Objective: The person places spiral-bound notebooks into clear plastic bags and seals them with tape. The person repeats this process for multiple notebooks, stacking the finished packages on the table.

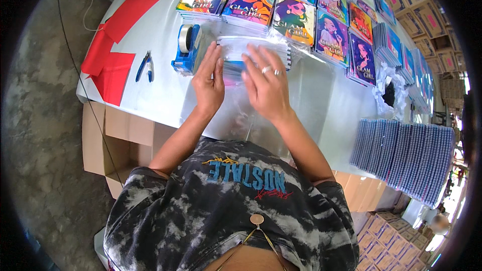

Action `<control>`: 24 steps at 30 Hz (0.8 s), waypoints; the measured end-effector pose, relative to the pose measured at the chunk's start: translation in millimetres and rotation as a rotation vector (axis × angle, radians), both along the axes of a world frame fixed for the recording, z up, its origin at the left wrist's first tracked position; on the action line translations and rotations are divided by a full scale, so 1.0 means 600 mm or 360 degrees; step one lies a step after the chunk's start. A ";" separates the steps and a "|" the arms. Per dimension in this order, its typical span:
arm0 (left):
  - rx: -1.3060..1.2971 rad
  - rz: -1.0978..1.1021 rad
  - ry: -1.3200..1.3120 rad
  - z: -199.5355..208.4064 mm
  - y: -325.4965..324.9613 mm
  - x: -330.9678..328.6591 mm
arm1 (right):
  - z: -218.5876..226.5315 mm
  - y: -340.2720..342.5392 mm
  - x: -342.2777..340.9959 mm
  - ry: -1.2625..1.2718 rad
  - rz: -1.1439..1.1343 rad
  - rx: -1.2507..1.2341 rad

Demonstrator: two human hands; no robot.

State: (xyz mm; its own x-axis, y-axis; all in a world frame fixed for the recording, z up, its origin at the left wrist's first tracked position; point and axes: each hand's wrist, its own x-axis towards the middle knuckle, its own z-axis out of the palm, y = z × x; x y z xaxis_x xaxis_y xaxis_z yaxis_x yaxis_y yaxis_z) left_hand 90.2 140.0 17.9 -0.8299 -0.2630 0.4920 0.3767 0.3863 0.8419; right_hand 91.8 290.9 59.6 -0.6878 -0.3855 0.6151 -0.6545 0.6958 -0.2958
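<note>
A small stack of spiral notebooks (232, 43) in clear plastic lies in front of me on the white table. My left hand (209, 78) is at the stack's left end, its fingers stretched out straight and the palm turned inward. Over the near side of the stack is my right hand (268, 83), with rings on it, its fingers apart and a little blurred. Neither hand is closed round anything. Whether the right fingertips touch the wrap cannot be made out. Beside my left hand stands a blue tape dispenser (187, 50) with a roll of tape.
Piles of colourful notebooks (248, 1) line the far side. Nippers (144, 66) and red sheets (118, 78) lie left. To the right are a crumpled plastic bag (391, 90) and a large block of spiral-bound notebooks (401, 158). An open carton (120, 130) stands below the table edge.
</note>
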 end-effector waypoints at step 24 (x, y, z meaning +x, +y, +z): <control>-0.0550 -0.0435 -0.0051 0.107 0.020 -0.086 | -0.032 0.026 0.009 0.0007 -0.0234 -0.0056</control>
